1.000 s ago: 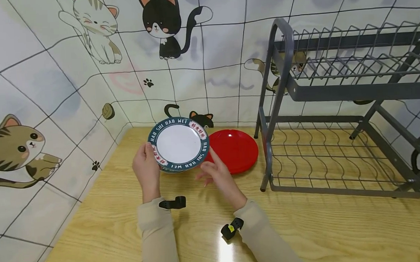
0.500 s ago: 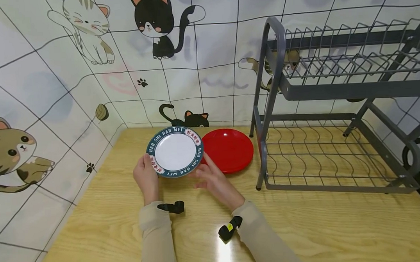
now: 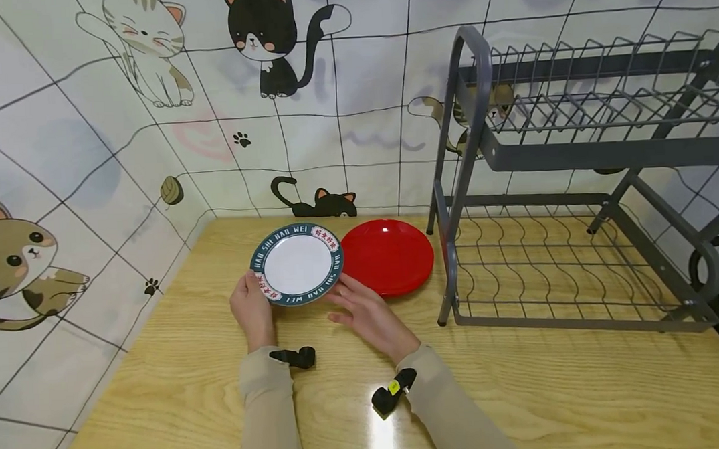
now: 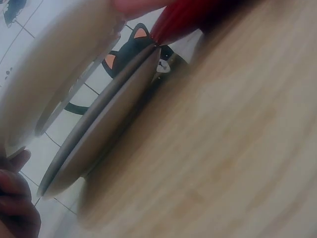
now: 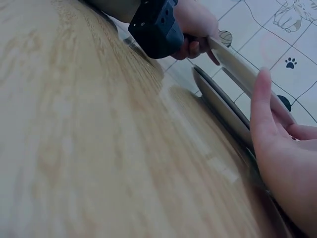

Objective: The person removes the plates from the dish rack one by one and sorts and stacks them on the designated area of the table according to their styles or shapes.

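A round plate [image 3: 298, 265] with a white middle and a teal lettered rim is held up at a slight tilt. My left hand [image 3: 253, 311] grips its left edge. At the opposite edge, my right hand [image 3: 372, 316] touches the rim with extended fingers, its thumb standing apart. In the left wrist view, stacked plates [image 4: 101, 126] lie just beneath the raised plate [image 4: 59, 59], with a gap between. The head view hides that stack. A red plate [image 3: 388, 258] lies on the table to the right, beside the lettered plate.
A grey two-tier wire dish rack [image 3: 568, 320] stands on the right of the wooden table [image 3: 180, 393]. Cat-printed tiled walls [image 3: 374, 137] bound the table at the back and left.
The lettered plate has come down slightly, both hands moving with it. The view has shifted a little to the right.
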{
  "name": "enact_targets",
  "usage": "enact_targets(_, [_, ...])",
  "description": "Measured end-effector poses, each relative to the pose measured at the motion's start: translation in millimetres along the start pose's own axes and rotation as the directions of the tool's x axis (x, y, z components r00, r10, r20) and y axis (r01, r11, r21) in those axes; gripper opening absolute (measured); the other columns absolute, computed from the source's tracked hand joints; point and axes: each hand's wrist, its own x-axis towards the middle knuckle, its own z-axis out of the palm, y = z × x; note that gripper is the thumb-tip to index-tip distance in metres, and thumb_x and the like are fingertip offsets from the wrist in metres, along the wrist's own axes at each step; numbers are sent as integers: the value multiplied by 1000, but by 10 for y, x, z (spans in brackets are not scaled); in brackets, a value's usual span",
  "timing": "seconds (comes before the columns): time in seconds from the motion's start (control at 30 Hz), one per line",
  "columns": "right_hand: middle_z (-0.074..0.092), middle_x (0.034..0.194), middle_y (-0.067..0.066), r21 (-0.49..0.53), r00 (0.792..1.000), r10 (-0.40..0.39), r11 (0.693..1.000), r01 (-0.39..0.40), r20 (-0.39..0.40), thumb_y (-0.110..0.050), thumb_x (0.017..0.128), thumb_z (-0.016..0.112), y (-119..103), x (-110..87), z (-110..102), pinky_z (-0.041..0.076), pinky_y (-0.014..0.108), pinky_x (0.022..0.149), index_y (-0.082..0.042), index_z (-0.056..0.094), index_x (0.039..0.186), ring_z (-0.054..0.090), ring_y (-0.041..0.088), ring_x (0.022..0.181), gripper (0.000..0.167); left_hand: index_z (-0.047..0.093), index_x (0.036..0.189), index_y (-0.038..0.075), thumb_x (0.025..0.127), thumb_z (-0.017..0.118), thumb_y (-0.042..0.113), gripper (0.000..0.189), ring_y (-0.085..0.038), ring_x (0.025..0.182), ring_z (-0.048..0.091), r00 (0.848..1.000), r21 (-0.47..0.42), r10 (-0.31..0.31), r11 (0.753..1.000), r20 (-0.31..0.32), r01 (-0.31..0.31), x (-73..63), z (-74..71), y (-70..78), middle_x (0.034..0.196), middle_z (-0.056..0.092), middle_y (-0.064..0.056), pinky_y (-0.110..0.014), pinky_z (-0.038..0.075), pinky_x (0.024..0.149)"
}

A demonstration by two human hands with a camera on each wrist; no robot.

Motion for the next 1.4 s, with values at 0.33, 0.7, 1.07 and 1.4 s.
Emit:
enact_targets(0.33, [24,137,23,-32,994,76,996,-78,-73,-8,95,36,40,17,21,26,47,101,-21,11,144,21,37,128,56,63,106,4,95,39,35,40,-14,76,49,1000,84,-4,996,19,2,27,5,-54,87,59,-8,-24,39,68])
enact_targets(0.7, [30,135,23,-33,988,97,994,-102,-122,1,92,39,83,27,22,30,45,99,-20,8,144,28,36,127,64,62,108,3,95,39,34,40,-17,79,50,999,142,6,990,43,-12,40,-9,-84,89,60,-11,-27,39,70])
enact_targets(1.07, [25,143,15,-56,992,111,992,-115,-63,-1,95,32,87,41,19,31,43,99,-8,12,143,25,32,129,52,60,111,2,96,37,32,40,-20,81,50,999,164,5,986,37,-11,33,10,-82,92,59,-12,-30,41,73])
enact_targets(1.4, [24,143,15,-38,991,115,992,-117,-65,-2,95,31,77,170,22,29,46,99,-5,12,142,24,32,129,51,53,118,8,96,34,37,42,-12,39,45,995,199,-65,979,75,49,68,19,-79,74,50,-7,-24,39,39])
